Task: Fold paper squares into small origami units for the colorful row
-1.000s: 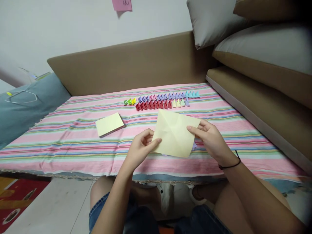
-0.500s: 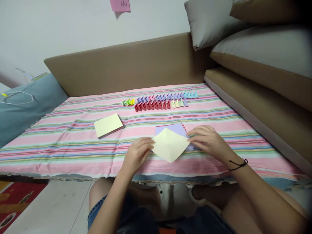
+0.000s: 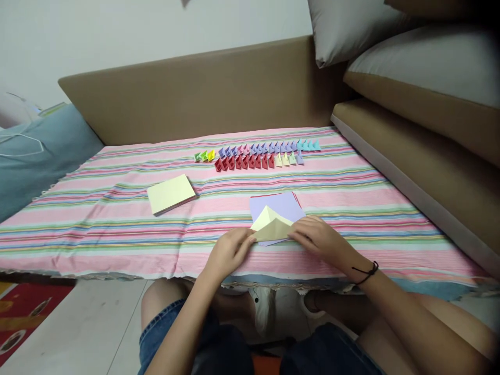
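Between my hands is a pale yellow sheet of paper (image 3: 269,223), its lower part folded up and its top corner pointing away from me. My left hand (image 3: 230,251) pinches the sheet's left end. At its right end my right hand (image 3: 318,237) is closed on the paper, a dark cord bracelet on that wrist. Under the yellow sheet lie purple sheets (image 3: 278,201) with a red edge showing behind them. To the left rests a stack of pale yellow paper (image 3: 171,194).
Small folded paper pieces in several colours (image 3: 250,162) stand in two rows farther back on the striped cloth (image 3: 125,219). Behind them rises a brown backrest (image 3: 195,99). Cushions (image 3: 422,73) are piled at the right, and a blue-grey cushion (image 3: 54,151) sits at the left.
The yellow sheet went from spread flat in a diamond to having its near part folded up. Both hands came slightly nearer to me, and the right moved inward. The view tilted a little downward.
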`<action>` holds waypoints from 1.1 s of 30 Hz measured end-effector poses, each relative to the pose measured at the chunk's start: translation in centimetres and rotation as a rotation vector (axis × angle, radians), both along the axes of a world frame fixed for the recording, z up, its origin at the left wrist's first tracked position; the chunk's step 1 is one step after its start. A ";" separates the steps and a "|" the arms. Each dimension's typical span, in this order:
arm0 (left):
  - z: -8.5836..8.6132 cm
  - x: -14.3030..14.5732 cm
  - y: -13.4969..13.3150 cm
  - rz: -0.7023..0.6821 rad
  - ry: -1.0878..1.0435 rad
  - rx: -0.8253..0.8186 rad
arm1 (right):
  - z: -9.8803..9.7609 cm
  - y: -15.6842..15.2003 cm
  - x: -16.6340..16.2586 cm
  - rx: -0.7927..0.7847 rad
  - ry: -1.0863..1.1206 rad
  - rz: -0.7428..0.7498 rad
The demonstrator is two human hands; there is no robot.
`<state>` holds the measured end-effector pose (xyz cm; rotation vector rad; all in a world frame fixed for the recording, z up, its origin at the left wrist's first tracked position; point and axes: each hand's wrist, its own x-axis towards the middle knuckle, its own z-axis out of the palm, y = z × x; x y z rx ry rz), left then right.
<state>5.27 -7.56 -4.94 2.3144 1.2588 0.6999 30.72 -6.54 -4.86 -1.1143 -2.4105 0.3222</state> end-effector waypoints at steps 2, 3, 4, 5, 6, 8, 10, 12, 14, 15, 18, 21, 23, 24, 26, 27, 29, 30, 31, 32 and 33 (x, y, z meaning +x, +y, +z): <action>-0.2 0.3 -0.1 0.062 -0.028 -0.039 | 0.2 0.1 -0.3 -0.076 0.014 -0.114; -0.3 0.6 -0.1 0.094 -0.045 -0.038 | 0.3 0.3 -0.5 -0.124 0.032 -0.166; -0.4 0.9 -0.1 0.132 -0.062 -0.006 | 0.4 0.4 -0.6 -0.177 0.052 -0.210; -0.4 1.3 -0.2 0.174 -0.072 0.056 | 0.5 0.5 -0.7 -0.226 0.074 -0.243; -0.3 1.8 -0.2 0.209 -0.070 0.142 | 0.5 0.7 -0.9 -0.270 0.096 -0.262; -0.1 3.0 -0.4 0.215 0.004 0.332 | 0.5 1.0 -1.2 -0.335 0.134 -0.274; 0.0 4.3 -0.6 0.088 0.134 0.425 | 0.3 1.2 -1.4 -0.368 0.153 -0.279; -0.2 5.4 -0.6 0.042 0.223 0.429 | 0.2 1.4 -1.6 -0.378 0.152 -0.296; -0.5 6.3 -0.6 0.059 0.266 0.419 | 0.1 1.5 -1.7 -0.373 0.150 -0.318; -0.8 6.5 -0.5 0.077 0.278 0.413 | 0.0 1.5 -1.8 -0.371 0.148 -0.322; -1.3 6.6 -0.2 0.110 0.301 0.394 | 0.0 1.6 -1.9 -0.365 0.123 -0.321; -1.6 6.3 0.0 0.121 0.312 0.366 | 0.1 1.8 -2.2 -0.385 0.088 -0.342; -1.6 6.1 0.2 0.126 0.324 0.342 | 0.2 2.0 -2.3 -0.404 0.069 -0.377; -1.6 6.1 0.2 0.130 0.331 0.326 | 0.3 2.1 -2.4 -0.416 0.063 -0.396; -1.5 6.0 0.3 0.140 0.345 0.281 | 0.4 2.3 -2.5 -0.447 0.059 -0.424; -1.4 6.0 0.3 0.145 0.347 0.253 | 0.5 2.4 -2.5 -0.467 0.060 -0.434; -1.2 6.0 0.3 0.152 0.333 0.188 | 0.8 2.5 -2.6 -0.509 0.067 -0.446; -1.0 5.9 0.4 0.160 0.315 0.151 | 0.9 2.6 -2.6 -0.527 0.070 -0.451; -0.8 5.9 0.5 0.173 0.289 0.111 | 0.9 2.7 -2.5 -0.543 0.075 -0.457; -0.6 5.8 0.7 0.192 0.254 0.072 | 1.0 2.8 -2.5 -0.561 0.085 -0.460; -0.4 5.7 1.0 0.215 0.212 0.034 | 1.2 2.8 -2.4 -0.578 0.101 -0.459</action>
